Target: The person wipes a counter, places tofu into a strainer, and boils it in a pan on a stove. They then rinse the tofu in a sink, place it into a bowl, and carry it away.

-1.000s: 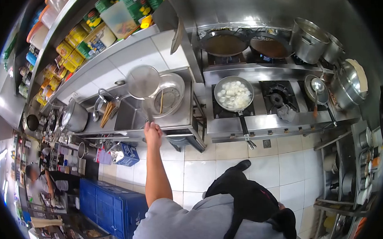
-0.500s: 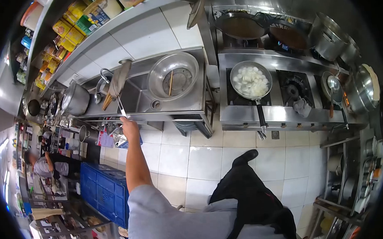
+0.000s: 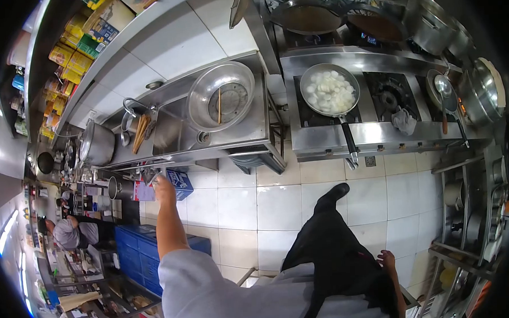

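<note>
My left hand (image 3: 164, 190) is stretched forward, low in front of the sink counter's edge. Its fingers look closed, and a bit of metal shows by the fingertips, too small to identify. My right hand (image 3: 386, 259) hangs beside the black apron (image 3: 332, 246), fingers loosely apart, with nothing seen in it. A steel sink counter (image 3: 242, 138) lies ahead, bearing a large metal basin (image 3: 195, 99) with a wooden stick (image 3: 219, 106) inside. Left of the basin, a bundle of wooden sticks (image 3: 141, 134) leans near the curved tap (image 3: 131, 102).
A frying pan (image 3: 343, 115) with white pieces (image 3: 330, 90) stands on the stove (image 3: 322, 139), its handle jutting over the front. Woks (image 3: 308, 20) and pots are behind it. Blue crates (image 3: 136, 252) stand at left, where another person (image 3: 76, 232) is. Metal shelving (image 3: 440, 247) lines the right.
My left hand has come down and back from the sink edge. The long-handled metal utensil it held over the sink no longer shows clearly. My right hand has come into view.
</note>
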Motion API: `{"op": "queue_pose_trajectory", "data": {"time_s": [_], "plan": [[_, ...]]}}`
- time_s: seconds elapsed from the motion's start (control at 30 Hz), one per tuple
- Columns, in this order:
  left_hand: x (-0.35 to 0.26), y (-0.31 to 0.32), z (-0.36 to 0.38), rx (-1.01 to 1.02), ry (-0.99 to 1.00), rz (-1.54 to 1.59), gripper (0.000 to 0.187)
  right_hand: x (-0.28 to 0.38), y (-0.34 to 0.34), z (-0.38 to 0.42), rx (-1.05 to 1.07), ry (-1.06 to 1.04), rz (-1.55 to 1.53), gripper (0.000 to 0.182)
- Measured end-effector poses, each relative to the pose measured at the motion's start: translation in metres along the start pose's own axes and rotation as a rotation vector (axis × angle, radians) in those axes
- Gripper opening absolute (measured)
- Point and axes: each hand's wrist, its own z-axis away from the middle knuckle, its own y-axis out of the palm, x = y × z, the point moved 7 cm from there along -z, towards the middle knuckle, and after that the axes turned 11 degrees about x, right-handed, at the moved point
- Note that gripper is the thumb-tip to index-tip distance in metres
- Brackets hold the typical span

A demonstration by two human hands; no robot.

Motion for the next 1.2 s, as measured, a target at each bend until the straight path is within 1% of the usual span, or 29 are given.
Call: {"op": "queue_pose_trajectory", "data": {"time_s": [0.03, 0.07, 0.13, 0.17, 0.2, 0.27, 0.3, 0.33, 0.37, 0.43, 0.47, 0.53, 0.57, 0.6, 0.63, 0.67, 0.7, 0.73, 0.77, 0.8, 0.83, 0.87, 0.9, 0.93, 1.0, 1.07, 1.13, 1.17, 1.2], "plan": [[0.013, 0.019, -0.006, 0.051, 0.054, -0.127, 0.032, -0.007, -0.003, -0.004, 0.002, -0.001, -0.007, 0.038], [0.013, 0.018, -0.008, 0.038, 0.06, -0.126, 0.032, -0.014, -0.002, -0.01, -0.009, 0.001, -0.031, 0.037], [0.019, 0.018, -0.011, 0.177, -0.034, -0.097, 0.034, -0.058, -0.032, -0.018, -0.031, 0.009, -0.079, 0.037], [0.019, 0.014, -0.002, 0.163, -0.033, -0.098, 0.034, -0.083, -0.043, -0.024, -0.036, 0.015, -0.101, 0.037], [0.017, 0.024, 0.013, 0.277, -0.062, 0.414, 0.026, -0.102, -0.041, -0.03, -0.039, 0.017, -0.122, 0.036], [-0.011, 0.049, 0.054, 0.492, -0.084, 1.439, 0.011, -0.131, -0.038, -0.043, -0.048, 0.025, -0.172, 0.036], [-0.032, 0.05, 0.068, 0.52, 0.088, 1.558, 0.015, -0.139, -0.024, -0.048, -0.057, 0.028, -0.202, 0.036], [-0.054, 0.045, 0.09, 0.689, 0.117, 1.826, 0.02, -0.149, -0.023, -0.054, -0.07, 0.032, -0.232, 0.036], [-0.083, 0.017, 0.125, 0.805, 0.237, 1.8, 0.018, -0.169, -0.039, -0.056, -0.072, 0.027, -0.247, 0.036], [-0.122, -0.009, 0.172, 0.966, 0.214, 1.755, 0.012, -0.196, -0.052, -0.058, 0.007, 0.054, -0.228, 0.034], [-0.132, -0.021, 0.183, 0.997, 0.241, 1.74, 0.012, -0.212, -0.052, -0.054, 0.035, 0.067, -0.232, 0.034], [-0.157, -0.028, 0.205, 1.165, 0.375, 1.408, 0.012, -0.259, -0.046, -0.032, 0.052, 0.09, -0.287, 0.033], [-0.169, -0.035, 0.207, 1.234, 0.518, 1.261, 0.015, -0.287, -0.037, -0.014, 0.04, 0.093, -0.343, 0.032], [-0.185, -0.051, 0.222, 1.212, 0.61, 1.112, 0.015, -0.183, 0.027, -0.036, 0.015, 0.091, -0.421, 0.032], [-0.202, -0.068, 0.244, 1.194, 0.536, 0.883, 0.019, -0.112, 0.061, -0.034, -0.017, 0.088, -0.513, 0.032], [-0.224, -0.077, 0.265, 1.278, 0.763, 0.823, 0.019, -0.171, 0.043, -0.022, -0.063, 0.075, -0.626, 0.031], [-0.236, -0.041, 0.258, 1.401, 0.695, 0.691, 0.019, -0.16, 0.046, -0.01, -0.161, -0.081, -0.644, 0.027], [-0.267, -0.04, 0.279, 1.356, 0.894, 0.515, 0.017, -0.167, 0.049, -0.021, -0.204, -0.072, -0.676, 0.029], [-0.293, 0.015, 0.242, 1.493, 0.928, 0.356, 0.03, -0.153, 0.05, -0.006, -0.25, -0.048, -0.582, 0.034], [-0.319, 0.001, 0.282, 1.424, 0.719, 0.111, 0.057, -0.159, 0.05, -0.019, -0.258, -0.08, -0.549, 0.038], [-0.356, 0.003, 0.329, 1.439, 0.858, -0.053, 0.057, -0.153, 0.053, -0.009, -0.319, -0.077, -0.601, 0.039], [-0.39, -0.001, 0.372, 1.391, 1.116, -0.025, 0.044, -0.153, 0.054, -0.001, -0.322, -0.055, -0.617, 0.041], [-0.426, -0.008, 0.411, 1.36, 1.359, 0.027, 0.032, -0.155, 0.055, 0.013, -0.356, -0.093, -0.637, 0.041], [-0.457, -0.004, 0.441, 1.381, 1.454, -0.101, 0.032, -0.164, 0.06, 0.02, -0.389, -0.085, -0.714, 0.04], [-0.492, -0.001, 0.497, 1.427, 1.621, -0.335, 0.029, -0.204, 0.078, 0.03, -0.462, -0.086, -0.862, 0.039], [-0.518, 0.002, 0.554, 1.434, 1.737, -0.512, 0.028, -0.242, 0.087, 0.026, -0.606, -0.067, -0.743, 0.033], [-0.534, 0.012, 0.605, 1.435, 1.826, -0.644, 0.027, -0.261, 0.128, 0.083, -0.601, -0.134, -1.111, 0.028], [-0.54, 0.018, 0.629, 1.44, 1.865, -0.703, 0.026, -0.287, 0.145, 0.073, -0.63, -0.17, -1.051, 0.026], [-0.542, 0.023, 0.653, 1.446, 1.903, -0.76, 0.026, -0.339, 0.167, 0.032, -0.661, -0.201, -0.986, 0.024]]}}
